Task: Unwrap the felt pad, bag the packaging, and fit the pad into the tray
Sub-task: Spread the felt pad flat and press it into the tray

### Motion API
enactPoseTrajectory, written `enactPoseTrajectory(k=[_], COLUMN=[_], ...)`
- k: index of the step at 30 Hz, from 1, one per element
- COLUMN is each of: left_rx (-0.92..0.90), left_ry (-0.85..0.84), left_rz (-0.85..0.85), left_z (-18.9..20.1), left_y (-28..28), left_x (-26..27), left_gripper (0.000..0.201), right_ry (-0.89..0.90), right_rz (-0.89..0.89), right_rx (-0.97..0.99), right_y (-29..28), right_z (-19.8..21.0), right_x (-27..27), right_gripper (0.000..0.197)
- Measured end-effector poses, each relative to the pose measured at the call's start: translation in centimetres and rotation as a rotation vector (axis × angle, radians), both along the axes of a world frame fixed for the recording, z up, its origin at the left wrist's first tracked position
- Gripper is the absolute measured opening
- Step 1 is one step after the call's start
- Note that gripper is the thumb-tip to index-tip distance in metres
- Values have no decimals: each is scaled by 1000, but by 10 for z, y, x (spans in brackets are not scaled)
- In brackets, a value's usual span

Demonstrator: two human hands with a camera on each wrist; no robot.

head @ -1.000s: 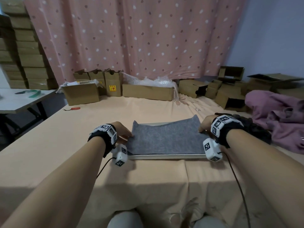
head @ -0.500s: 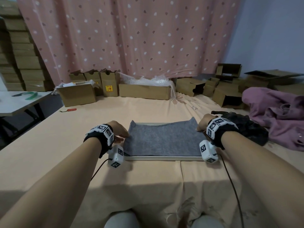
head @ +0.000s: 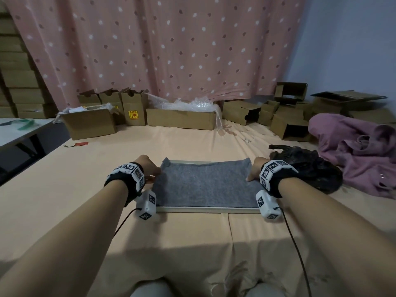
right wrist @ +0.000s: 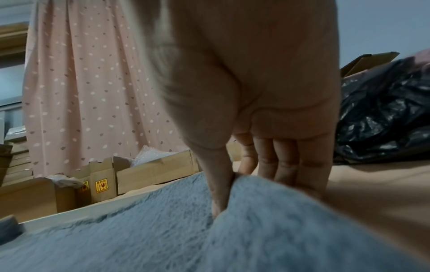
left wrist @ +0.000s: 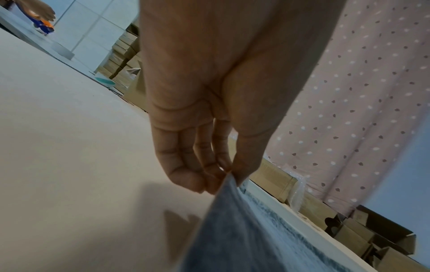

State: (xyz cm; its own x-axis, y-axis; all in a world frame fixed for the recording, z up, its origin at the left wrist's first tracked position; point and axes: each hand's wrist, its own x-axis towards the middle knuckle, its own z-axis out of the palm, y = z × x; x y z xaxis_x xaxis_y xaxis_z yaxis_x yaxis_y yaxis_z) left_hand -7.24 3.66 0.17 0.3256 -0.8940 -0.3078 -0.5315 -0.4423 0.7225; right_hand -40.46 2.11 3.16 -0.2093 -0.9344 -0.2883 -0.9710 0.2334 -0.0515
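A grey felt pad (head: 205, 185) lies over a shallow cream tray (head: 205, 210) on the peach sheet in front of me. My left hand (head: 150, 170) pinches the pad's left edge (left wrist: 229, 185) between thumb and fingers and lifts it a little. My right hand (head: 254, 170) pinches the pad's right edge (right wrist: 242, 182), thumb on top and fingers behind. The pad's far corners curl up over the tray's far rim (head: 192, 162). A crumpled black plastic bag (head: 308, 168) sits just right of my right wrist.
Open cardboard boxes (head: 181, 118) and bubble wrap line the far edge under a pink dotted curtain. A mauve garment (head: 360, 151) lies at the right. A white table (head: 15, 131) stands at the left. A small red tag (head: 81, 144) lies on the sheet.
Both hands keep their hold on the pad's side edges. The pad's far right corner has dropped lower toward the tray. The head view has tilted slightly.
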Motion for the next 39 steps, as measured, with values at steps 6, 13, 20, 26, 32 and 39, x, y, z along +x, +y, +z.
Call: enactPoseTrajectory(k=[6,13,20,26,32,39], left_rx=[29,-226,134,144,125,262], left_ry=[-14,-465,-761,-826,-885,-1080], left_rz=[-34,-412,-651,-577,-675,-881], left_z=[4,29,1,-1,3,3], left_y=[2,-8,-25,-25,-15,-5], left_x=[2,-29,-52,-45,-63,-52], left_gripper=[17,21,47,51,55,125], right_ry=[-30,-89,90,189,118,421], right_rz=[14,254,273,360,400,558], right_rx=[-30,-287,-15,67,-30,219], right_y=[-1,-13,-7,-5,6,19], right_z=[-1,17,8,-5,11,20], right_x=[-2,13,30,25,38,23], right_gripper=[67,29,23,27,24,86])
